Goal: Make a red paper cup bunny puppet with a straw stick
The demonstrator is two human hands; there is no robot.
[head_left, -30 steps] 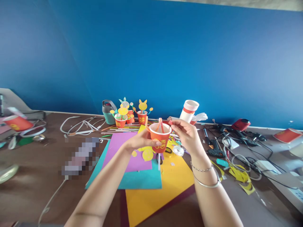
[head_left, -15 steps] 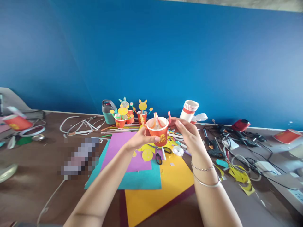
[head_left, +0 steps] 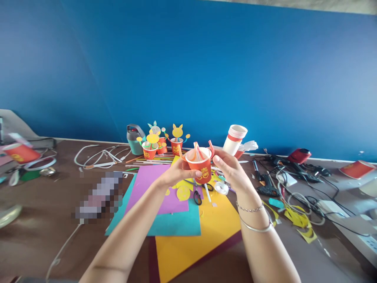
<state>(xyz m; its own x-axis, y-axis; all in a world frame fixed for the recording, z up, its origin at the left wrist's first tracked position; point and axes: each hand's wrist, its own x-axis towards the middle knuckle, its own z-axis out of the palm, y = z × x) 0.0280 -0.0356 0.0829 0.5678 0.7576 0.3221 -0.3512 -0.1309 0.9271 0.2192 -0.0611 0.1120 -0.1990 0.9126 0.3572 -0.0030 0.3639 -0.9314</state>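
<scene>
My left hand is closed round a red paper cup with yellow characters, its thumb across the front. Orange and pink straws stand inside the cup, and bent straw ends stick out on both sides. A white straw comes out below the cup's bottom. At the cup's right side is my right hand, thumb and fingers a little apart, close to the bent pink straw. Its fingertips are partly hidden behind the cup. Black-handled scissors and a yellow paper face lie underneath.
Purple, teal and yellow paper sheets cover the middle. Behind stand paper-cup figures, a teal bottle and stacked cups. Glue guns and cables are at right, a blurred-out object at left.
My right hand has let go of the pink straw end, which now stands free. The cup dipped and came back up slightly, and its white straw now slants to the right.
</scene>
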